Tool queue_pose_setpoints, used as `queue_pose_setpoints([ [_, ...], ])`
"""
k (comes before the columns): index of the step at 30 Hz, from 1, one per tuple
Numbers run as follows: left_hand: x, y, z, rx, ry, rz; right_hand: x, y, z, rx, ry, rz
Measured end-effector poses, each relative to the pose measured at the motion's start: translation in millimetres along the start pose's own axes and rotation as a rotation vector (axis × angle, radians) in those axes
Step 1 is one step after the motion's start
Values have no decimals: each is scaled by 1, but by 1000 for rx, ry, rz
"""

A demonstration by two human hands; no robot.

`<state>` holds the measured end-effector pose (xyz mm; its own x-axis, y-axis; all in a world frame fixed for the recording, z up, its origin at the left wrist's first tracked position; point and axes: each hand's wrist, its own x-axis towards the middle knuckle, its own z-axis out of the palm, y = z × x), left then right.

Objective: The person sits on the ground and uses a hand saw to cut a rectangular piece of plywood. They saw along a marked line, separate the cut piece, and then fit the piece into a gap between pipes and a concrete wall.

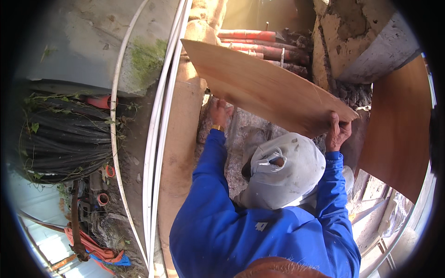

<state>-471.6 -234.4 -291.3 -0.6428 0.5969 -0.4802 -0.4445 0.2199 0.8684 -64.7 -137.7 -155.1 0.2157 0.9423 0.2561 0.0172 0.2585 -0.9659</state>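
Observation:
A thin brown plywood sheet (pixel 266 85) stands tilted on edge in front of me, running from upper left to lower right. At its right end my right hand (pixel 337 132) grips the edge, the thumb laid over the face. My left hand (pixel 220 112), a gold-coloured band at its wrist, has its fingers curled at the sheet's lower left edge. Part of those fingers is hidden by the board. Between my blue sleeves is my bent knee in worn grey trousers (pixel 287 169), torn at the knee.
Long white pipes (pixel 160 120) run along my left beside a coil of black cable (pixel 69 134). Red pipes (pixel 259 44) lie beyond the sheet. Another plywood sheet (pixel 398 134) leans at right, below a concrete block (pixel 380 46). Rough ground (pixel 236 129) lies under me.

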Motion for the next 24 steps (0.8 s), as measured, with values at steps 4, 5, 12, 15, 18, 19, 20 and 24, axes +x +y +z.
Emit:
queue_pose_setpoints([
  [4, -1, 52, -17, 338, 0, 604, -3, 3, -3, 12, 34, -37],
  [5, -6, 75, -15, 438, 23, 819, 3, 3, -1, -8, 47, -40],
  [12, -78, 270, 56, 1354, -12, 1652, 43, -4, 12, -64, 4, -116],
  [15, -49, 278, 63, 1491, -233, 1520, 62, 4, 8, -152, -128, 48],
  [18, -41, 272, 73, 1526, -339, 1469, 65, 14, 5, -3, -189, 70],
  [19, -44, 274, 76, 1554, -360, 1436, 64, 14, 1, 15, -203, 118],
  [20, -46, 274, 76, 1585, -386, 1394, 60, 12, 1, 13, -206, 109],
  [24, -40, 283, 69, 1560, -423, 1404, 59, 15, 6, -39, -214, 61],
])
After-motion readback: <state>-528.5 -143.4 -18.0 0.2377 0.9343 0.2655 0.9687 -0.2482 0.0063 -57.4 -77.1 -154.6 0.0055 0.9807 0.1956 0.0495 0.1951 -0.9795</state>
